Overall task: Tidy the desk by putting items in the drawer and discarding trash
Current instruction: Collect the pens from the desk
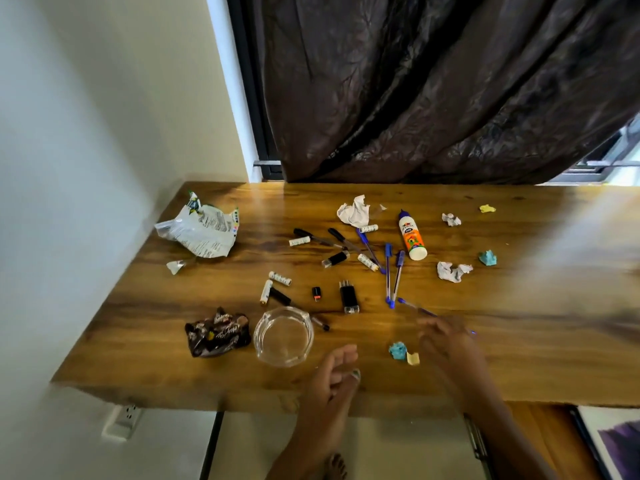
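**A cluttered wooden surface, both hands at its near edge**

We see the wooden surface (346, 386) running wall to wall below a dark curtain (433, 81). At far left lies its largest clutter, a crumpled white snack bag (199, 230) with print too small to read; nearer us a dark brown wrapper (216, 336) shows pale lettering we cannot make out. Beside it stands a round glass ashtray (283, 336).

The glue bottle (411, 235) lies flat, its blue tip pointing away from us, its long axis running near to far; its orange label is illegible. Left of it, blue pens (393, 275) fan out, mostly lengthwise toward us. White batteries (280, 278) and black markers (313, 236) lie scattered mid-surface, and a black plug adapter (348, 295) sits with prongs pointing away. Crumpled paper balls (353, 212) dot the far and right side, and a blue scrap (397, 350) lies near.

The left hand (332, 375) hovers open, fingers relaxed. The right hand (446, 344) is motion-blurred over one pen; we cannot tell its grip.
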Action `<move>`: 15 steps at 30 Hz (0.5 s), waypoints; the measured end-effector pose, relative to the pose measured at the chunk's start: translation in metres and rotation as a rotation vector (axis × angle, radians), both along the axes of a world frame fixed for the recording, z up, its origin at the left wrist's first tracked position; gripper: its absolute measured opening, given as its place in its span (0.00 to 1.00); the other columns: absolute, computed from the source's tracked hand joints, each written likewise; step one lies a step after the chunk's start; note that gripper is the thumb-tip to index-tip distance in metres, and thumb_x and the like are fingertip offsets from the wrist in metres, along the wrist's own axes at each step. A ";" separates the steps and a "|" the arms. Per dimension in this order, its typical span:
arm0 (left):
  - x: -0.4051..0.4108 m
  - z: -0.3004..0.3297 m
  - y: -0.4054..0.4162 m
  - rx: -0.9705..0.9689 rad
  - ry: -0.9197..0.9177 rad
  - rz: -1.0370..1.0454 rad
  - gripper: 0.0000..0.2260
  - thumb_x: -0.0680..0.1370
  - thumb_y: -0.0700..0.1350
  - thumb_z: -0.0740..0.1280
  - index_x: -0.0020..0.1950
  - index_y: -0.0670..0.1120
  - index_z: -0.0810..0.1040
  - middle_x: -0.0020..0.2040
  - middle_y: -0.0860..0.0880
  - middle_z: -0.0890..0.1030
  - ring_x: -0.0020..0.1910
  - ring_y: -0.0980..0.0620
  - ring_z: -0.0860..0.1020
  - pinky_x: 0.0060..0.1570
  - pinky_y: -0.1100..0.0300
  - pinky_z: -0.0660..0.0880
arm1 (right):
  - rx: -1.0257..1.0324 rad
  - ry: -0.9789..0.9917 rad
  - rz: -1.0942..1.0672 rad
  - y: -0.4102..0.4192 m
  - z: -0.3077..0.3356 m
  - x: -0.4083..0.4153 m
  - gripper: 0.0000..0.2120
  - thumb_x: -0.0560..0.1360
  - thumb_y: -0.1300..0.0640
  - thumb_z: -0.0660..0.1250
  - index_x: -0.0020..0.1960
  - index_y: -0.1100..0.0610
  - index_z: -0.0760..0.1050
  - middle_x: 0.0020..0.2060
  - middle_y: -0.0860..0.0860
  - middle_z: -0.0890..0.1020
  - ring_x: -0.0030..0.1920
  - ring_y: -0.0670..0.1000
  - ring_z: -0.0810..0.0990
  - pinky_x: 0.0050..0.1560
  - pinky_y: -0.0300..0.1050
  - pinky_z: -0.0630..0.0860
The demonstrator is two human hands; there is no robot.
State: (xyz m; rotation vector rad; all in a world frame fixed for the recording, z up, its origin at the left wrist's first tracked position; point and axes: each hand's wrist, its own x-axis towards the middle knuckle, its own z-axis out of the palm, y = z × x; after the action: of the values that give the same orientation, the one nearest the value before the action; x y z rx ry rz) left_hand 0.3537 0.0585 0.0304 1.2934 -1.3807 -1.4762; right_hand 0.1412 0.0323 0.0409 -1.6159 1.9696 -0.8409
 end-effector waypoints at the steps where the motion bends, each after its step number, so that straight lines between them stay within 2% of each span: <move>1: 0.000 0.003 -0.013 -0.014 -0.007 -0.012 0.21 0.70 0.58 0.63 0.62 0.57 0.72 0.59 0.60 0.77 0.56 0.65 0.76 0.51 0.68 0.73 | -0.010 0.032 -0.016 -0.011 -0.001 -0.002 0.11 0.75 0.60 0.65 0.56 0.53 0.76 0.52 0.50 0.78 0.53 0.51 0.77 0.51 0.53 0.77; 6: -0.003 0.005 -0.068 -0.064 -0.028 -0.089 0.17 0.73 0.53 0.63 0.62 0.56 0.73 0.58 0.58 0.78 0.56 0.61 0.77 0.56 0.61 0.76 | -0.041 0.241 -0.087 -0.051 -0.010 -0.011 0.12 0.74 0.60 0.66 0.58 0.55 0.77 0.55 0.53 0.78 0.56 0.53 0.74 0.51 0.48 0.74; 8: -0.005 0.005 -0.085 -0.068 -0.032 -0.134 0.19 0.73 0.56 0.63 0.63 0.55 0.73 0.57 0.58 0.78 0.56 0.59 0.77 0.56 0.59 0.76 | 0.014 0.329 -0.086 -0.059 -0.016 -0.012 0.14 0.75 0.57 0.65 0.60 0.54 0.76 0.58 0.53 0.76 0.59 0.53 0.72 0.55 0.49 0.73; 10: -0.009 0.007 -0.098 -0.050 -0.027 -0.166 0.17 0.74 0.54 0.62 0.62 0.56 0.73 0.57 0.56 0.78 0.55 0.56 0.78 0.56 0.58 0.76 | 0.067 0.372 -0.067 -0.063 -0.021 -0.013 0.15 0.77 0.54 0.63 0.63 0.52 0.74 0.62 0.52 0.74 0.63 0.52 0.69 0.59 0.50 0.71; 13: -0.020 0.010 -0.114 0.007 0.005 -0.207 0.15 0.74 0.52 0.61 0.60 0.55 0.73 0.57 0.54 0.79 0.53 0.54 0.79 0.50 0.62 0.76 | 0.133 0.487 0.007 -0.066 -0.029 -0.015 0.18 0.78 0.48 0.58 0.68 0.45 0.67 0.66 0.46 0.68 0.66 0.48 0.65 0.64 0.49 0.66; 15: -0.028 0.012 -0.124 0.046 0.022 -0.245 0.14 0.75 0.52 0.61 0.60 0.53 0.74 0.56 0.53 0.80 0.50 0.56 0.80 0.47 0.66 0.75 | 0.104 0.507 0.000 -0.070 -0.033 -0.016 0.15 0.77 0.49 0.61 0.64 0.46 0.73 0.63 0.47 0.73 0.64 0.49 0.69 0.61 0.49 0.68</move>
State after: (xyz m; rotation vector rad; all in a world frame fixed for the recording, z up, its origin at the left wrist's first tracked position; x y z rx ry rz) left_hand 0.3260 -0.0659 0.0426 1.1638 -1.5422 -1.6876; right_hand 0.1253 -0.0374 0.0082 -1.9003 2.2979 -0.3345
